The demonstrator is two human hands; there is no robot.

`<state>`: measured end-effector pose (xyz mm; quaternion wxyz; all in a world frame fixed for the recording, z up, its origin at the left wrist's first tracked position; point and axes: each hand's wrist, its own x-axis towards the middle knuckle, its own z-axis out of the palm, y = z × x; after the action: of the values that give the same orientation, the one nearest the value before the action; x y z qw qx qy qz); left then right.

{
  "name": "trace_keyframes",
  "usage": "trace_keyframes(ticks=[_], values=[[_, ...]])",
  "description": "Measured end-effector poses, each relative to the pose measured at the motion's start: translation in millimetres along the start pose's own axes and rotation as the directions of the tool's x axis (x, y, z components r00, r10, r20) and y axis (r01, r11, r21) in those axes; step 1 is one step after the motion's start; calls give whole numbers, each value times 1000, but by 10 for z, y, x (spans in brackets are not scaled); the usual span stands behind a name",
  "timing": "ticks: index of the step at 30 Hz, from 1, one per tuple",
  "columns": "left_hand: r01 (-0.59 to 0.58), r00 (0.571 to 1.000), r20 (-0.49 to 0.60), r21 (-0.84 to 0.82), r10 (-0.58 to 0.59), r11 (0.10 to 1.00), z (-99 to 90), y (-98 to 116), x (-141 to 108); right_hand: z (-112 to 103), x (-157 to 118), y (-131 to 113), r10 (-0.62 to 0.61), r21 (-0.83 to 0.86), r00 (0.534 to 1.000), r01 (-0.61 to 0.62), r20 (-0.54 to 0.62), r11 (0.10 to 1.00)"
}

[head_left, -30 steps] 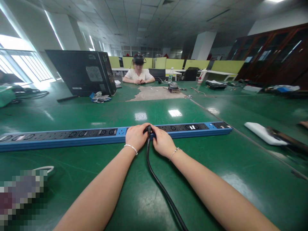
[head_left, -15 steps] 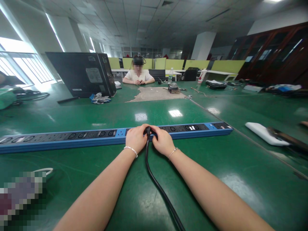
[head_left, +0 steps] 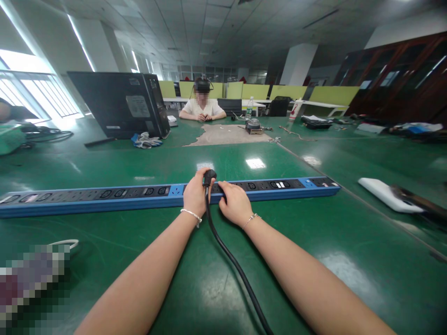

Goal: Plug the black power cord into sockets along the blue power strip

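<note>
A long blue power strip [head_left: 104, 204] with black socket panels lies across the green table. My left hand [head_left: 195, 194] pinches a black power plug [head_left: 210, 176] just above the strip, apart from its sockets. From the plug a thick black cord [head_left: 230, 265] runs down toward me. Close by on the right, my right hand [head_left: 236, 203] is curled over the strip, fingers on its top and thumb near its front side. The sockets beneath both hands are hidden.
A black computer case [head_left: 118, 107] stands at the back left, with gloves [head_left: 146, 140] beside it. Across the table sits another person [head_left: 201, 109], hands together. A white object [head_left: 387, 194] lies at the right, a blurred-out item [head_left: 31, 279] at the near left.
The plug has come up off the strip in my left hand and moved slightly left. My right hand has parted from it and stays on the strip.
</note>
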<state>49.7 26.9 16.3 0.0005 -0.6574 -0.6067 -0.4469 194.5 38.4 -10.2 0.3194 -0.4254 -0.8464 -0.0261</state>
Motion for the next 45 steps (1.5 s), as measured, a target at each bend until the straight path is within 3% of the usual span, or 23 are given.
trace_keyframes(ticks=[5,9,12,15,22,29,33,45], values=[[162,986,-53,76,-158,984,-364,-399,157,2,-5,15,-51,6,999,51,18,999],[61,984,157,131,-82,989,-776,-797,226,22,-5,21,-50,14,999,50,-5,999],[28,961,270,131,-63,991,-918,-922,203,26,-1,20,-46,22,999,46,-17,999],[11,939,342,114,-49,993,-907,-946,178,20,1,17,-43,22,999,43,-16,999],[-13,935,352,163,-46,987,-845,-944,134,25,0,17,-47,18,999,47,-20,999],[-22,952,293,346,-86,938,-803,-801,18,23,0,10,-32,30,999,32,-10,999],[-74,958,283,384,-41,920,-793,-798,-16,23,-5,-1,-24,26,1000,25,-9,999],[-87,984,178,487,-1,869,-723,-719,-140,20,-2,-12,-18,21,1000,18,5,1000]])
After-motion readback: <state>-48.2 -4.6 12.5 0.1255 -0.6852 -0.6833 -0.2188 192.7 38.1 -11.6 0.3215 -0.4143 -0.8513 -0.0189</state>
